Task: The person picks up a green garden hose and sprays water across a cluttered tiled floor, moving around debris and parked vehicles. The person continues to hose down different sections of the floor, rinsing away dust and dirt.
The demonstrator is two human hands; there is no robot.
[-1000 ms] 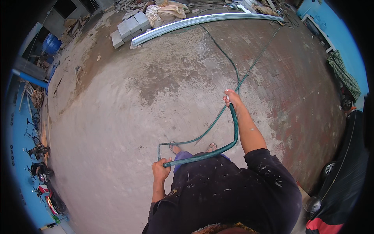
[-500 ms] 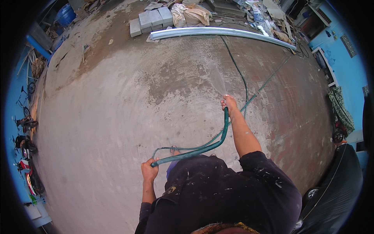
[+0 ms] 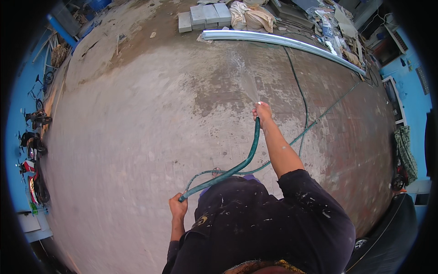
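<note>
A green garden hose (image 3: pixel 247 160) runs in front of my body, held by both hands. My right hand (image 3: pixel 262 111) is stretched forward, closed around the hose's outlet end. From there a fan of water (image 3: pixel 248 83) sprays ahead and splashes on the concrete floor (image 3: pixel 114 150). Lower and to the left, my left hand (image 3: pixel 178 206) is closed round another part of the same hose. Beyond it the hose loops back past my foot (image 3: pixel 216 171) and trails off to the right. The exact grip of the right fingers at the outlet is too small to make out.
Long metal profiles (image 3: pixel 283 44) lie across the back, before grey blocks (image 3: pixel 205 16), sacks (image 3: pixel 253 18) and rubble. Motorbikes (image 3: pixel 34 146) line the left wall. A covered vehicle (image 3: pixel 388 233) stands at the lower right. More hose (image 3: pixel 299 84) crosses the wet floor.
My right hand has shifted slightly left and forward with the hose end, and the spray now lands farther off. The view has turned a little left. Both hands keep their hold.
</note>
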